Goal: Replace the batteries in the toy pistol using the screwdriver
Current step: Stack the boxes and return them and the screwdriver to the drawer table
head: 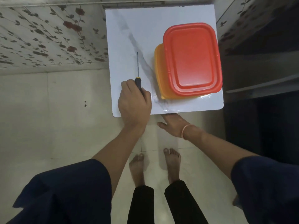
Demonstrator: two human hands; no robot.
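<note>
A screwdriver (137, 68) with a thin metal shaft and a black and yellow handle lies on the white table top (145, 26), its tip pointing away from me. My left hand (134, 102) curls its fingers round the handle near the table's front left corner. My right hand (173, 125) reaches under the table's front edge; its fingers are hidden beneath the top, only the thumb and back of the hand show. No toy pistol or batteries are visible.
An orange plastic box with a red lid (192, 57) fills the right half of the table. A floral-patterned wall (48, 33) stands to the left, dark shelving (262, 88) to the right. My bare feet (155, 165) stand on the tiled floor.
</note>
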